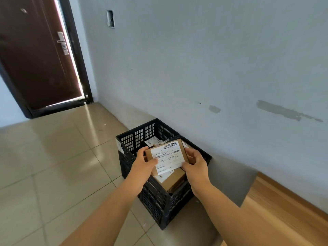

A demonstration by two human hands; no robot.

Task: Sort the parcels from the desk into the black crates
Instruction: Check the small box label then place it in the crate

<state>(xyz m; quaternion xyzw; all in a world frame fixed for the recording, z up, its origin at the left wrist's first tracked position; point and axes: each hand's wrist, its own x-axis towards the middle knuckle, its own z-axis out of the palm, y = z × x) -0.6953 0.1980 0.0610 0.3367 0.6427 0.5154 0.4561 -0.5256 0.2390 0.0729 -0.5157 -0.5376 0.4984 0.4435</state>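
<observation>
In the black crate (140, 137), perhaps three parcels (174, 180)

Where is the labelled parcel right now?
Lower centre of the head view: the labelled parcel is held by left hand and right hand above the black crates.

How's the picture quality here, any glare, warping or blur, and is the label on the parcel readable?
Head view: bright daylight leaks round the door edge and streaks a glare across the floor tiles; wide-angle distortion tilts the wall and door; the label's barcode on the parcel, held by the left hand and right hand over the black crate, is sharp, its small print too fine to read.
</observation>
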